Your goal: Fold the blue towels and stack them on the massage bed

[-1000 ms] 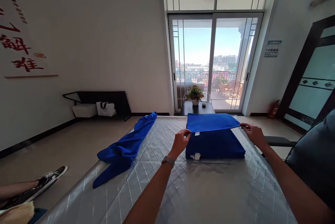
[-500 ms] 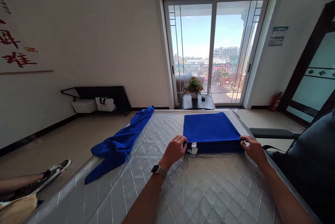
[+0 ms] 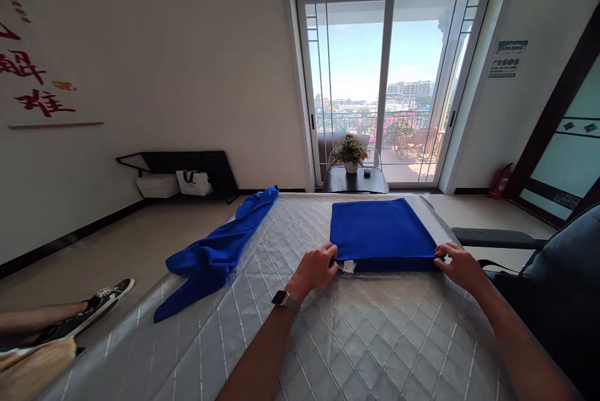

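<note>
A stack of folded blue cloths (image 3: 382,233) lies on a grey quilted mattress (image 3: 328,326). My left hand (image 3: 315,267), with a watch on the wrist, pinches the stack's near left corner beside a white label. My right hand (image 3: 457,265) pinches the near right corner. A loose, crumpled blue cloth (image 3: 220,252) lies along the mattress's left edge, apart from both hands.
Beyond the mattress stands a small dark table (image 3: 355,181) with a potted plant (image 3: 349,153) before glass sliding doors. Another person's leg and sneaker (image 3: 89,310) rest on the floor at left. A dark chair (image 3: 553,276) is at right. A low black shelf (image 3: 187,170) stands by the left wall.
The top blue cloth, held raised by its near corners a second ago, now lies flat on the stack. Both hands came down with it and stay at the near corners.
</note>
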A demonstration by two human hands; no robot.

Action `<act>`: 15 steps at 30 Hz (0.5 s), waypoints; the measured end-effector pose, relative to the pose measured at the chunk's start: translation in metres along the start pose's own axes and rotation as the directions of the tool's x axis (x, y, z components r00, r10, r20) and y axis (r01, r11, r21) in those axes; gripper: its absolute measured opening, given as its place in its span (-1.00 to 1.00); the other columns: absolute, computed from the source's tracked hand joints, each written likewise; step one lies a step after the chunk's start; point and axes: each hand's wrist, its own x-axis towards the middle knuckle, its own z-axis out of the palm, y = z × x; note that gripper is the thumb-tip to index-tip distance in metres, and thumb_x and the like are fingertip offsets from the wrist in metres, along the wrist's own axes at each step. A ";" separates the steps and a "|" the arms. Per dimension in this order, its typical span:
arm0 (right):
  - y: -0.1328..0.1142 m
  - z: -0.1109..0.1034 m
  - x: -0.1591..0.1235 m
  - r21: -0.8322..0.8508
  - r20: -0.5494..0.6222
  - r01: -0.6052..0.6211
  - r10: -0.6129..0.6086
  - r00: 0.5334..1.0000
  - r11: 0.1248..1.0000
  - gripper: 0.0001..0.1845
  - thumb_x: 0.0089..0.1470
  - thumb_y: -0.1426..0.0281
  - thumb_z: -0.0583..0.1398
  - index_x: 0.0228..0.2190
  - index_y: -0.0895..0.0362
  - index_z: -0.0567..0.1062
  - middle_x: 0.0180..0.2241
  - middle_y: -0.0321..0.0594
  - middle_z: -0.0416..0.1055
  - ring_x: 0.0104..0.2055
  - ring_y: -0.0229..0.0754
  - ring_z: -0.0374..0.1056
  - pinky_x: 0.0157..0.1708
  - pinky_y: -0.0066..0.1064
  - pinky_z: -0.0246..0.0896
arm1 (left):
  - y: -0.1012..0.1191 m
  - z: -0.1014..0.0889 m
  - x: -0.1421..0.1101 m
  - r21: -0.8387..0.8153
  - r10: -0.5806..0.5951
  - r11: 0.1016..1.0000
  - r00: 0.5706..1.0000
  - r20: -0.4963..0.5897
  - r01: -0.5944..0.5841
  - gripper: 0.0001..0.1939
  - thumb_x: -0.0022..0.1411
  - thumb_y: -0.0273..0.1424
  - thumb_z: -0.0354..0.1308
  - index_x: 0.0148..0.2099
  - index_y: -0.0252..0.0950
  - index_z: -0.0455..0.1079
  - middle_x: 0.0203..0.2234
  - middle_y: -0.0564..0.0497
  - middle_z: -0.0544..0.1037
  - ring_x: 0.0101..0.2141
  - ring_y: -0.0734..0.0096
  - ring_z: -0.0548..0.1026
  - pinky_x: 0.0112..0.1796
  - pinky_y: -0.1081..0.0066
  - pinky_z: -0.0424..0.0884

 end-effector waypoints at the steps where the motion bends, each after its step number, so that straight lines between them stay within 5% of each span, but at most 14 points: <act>1: 0.000 0.000 0.001 -0.002 0.010 0.006 -0.006 1.000 1.000 -0.84 0.00 0.20 0.13 -0.43 -0.04 0.47 -0.21 -0.26 0.56 -0.13 -0.04 0.47 -0.10 -0.22 0.33 | 0.000 0.000 0.000 0.011 -0.001 1.000 1.000 0.000 0.001 -0.88 0.25 -0.47 0.10 -0.20 -0.17 0.40 -0.20 0.03 0.55 -0.29 0.32 0.57 -0.28 0.40 0.38; 6: 0.003 0.000 0.002 0.047 0.042 0.044 -0.046 0.998 0.998 -0.85 0.02 0.20 0.13 -0.47 -0.03 0.44 -0.29 -0.27 0.52 -0.18 -0.07 0.45 -0.08 -0.23 0.32 | -0.001 -0.007 -0.001 0.043 0.019 0.999 1.000 -0.008 -0.018 -0.89 0.23 -0.47 0.12 -0.20 -0.16 0.38 -0.22 0.03 0.54 -0.27 0.28 0.57 -0.26 0.37 0.40; 10: 0.004 0.005 0.004 0.108 -0.014 -0.010 0.011 1.000 0.994 -0.67 0.12 0.08 0.08 -0.50 -0.01 0.46 -0.25 -0.19 0.50 -0.12 -0.03 0.44 -0.01 -0.18 0.31 | 0.004 -0.012 0.002 -0.014 0.022 1.000 0.989 -0.146 -0.024 -0.82 0.21 -0.48 0.16 -0.12 -0.17 0.41 -0.14 -0.01 0.55 -0.11 0.23 0.54 -0.05 0.29 0.42; 15: -0.003 0.027 0.008 0.210 -0.155 -0.143 0.177 0.972 0.967 -0.43 0.14 -0.03 0.05 -0.05 0.08 0.51 0.06 0.00 0.44 0.06 0.06 0.41 0.09 -0.07 0.30 | 0.017 0.013 0.005 -0.035 0.088 0.994 0.965 -0.247 -0.100 -0.63 0.43 -0.33 0.04 0.24 -0.15 0.34 0.28 -0.09 0.34 0.27 0.12 0.29 0.24 0.07 0.22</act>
